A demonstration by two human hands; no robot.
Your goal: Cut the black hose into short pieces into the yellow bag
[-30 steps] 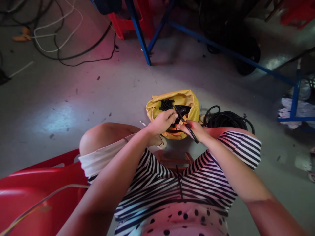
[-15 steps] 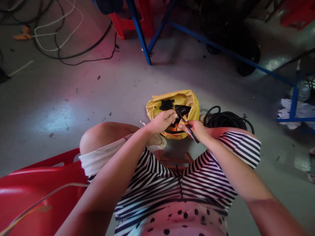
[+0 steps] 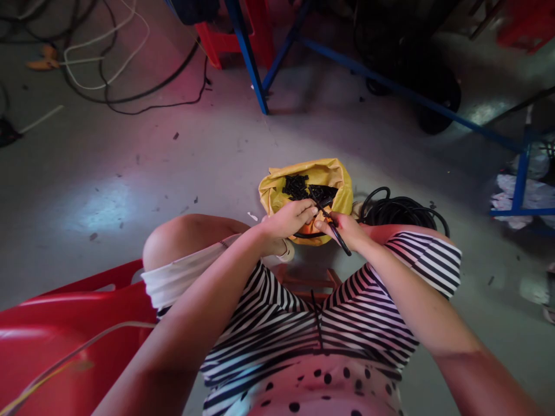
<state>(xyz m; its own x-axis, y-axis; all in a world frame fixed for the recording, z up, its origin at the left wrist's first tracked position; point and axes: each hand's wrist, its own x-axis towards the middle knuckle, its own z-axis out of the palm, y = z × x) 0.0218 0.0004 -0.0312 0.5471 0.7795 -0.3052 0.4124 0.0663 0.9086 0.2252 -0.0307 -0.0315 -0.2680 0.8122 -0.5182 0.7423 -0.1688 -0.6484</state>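
Both hands are close together over an open yellow sack (image 3: 340, 173) on the floor between my feet. My right hand (image 3: 347, 228) is closed around a slim, dark hand tool (image 3: 340, 240); its thin front end points forward over the sack, and some orange shows beside the grip. At its left, my left hand (image 3: 297, 215) is closed in a pinch near the tool, and what its fingertips hold is hidden. A length of black cable (image 3: 307, 235) curves just below that hand. Many small black pieces (image 3: 295, 186) lie inside the sack.
A coil of black cable (image 3: 392, 209) lies right of the sack. A red plastic chair (image 3: 87, 335) stands at my left. Ahead is a blue metal frame (image 3: 247, 55) with a red stool (image 3: 214, 43) behind it. Loose cables (image 3: 143, 107) lie on the floor at upper left.
My left hand has shifted slightly right and down, nearer my right hand. The right hand keeps its hold on the tool, and the sack stays in place.
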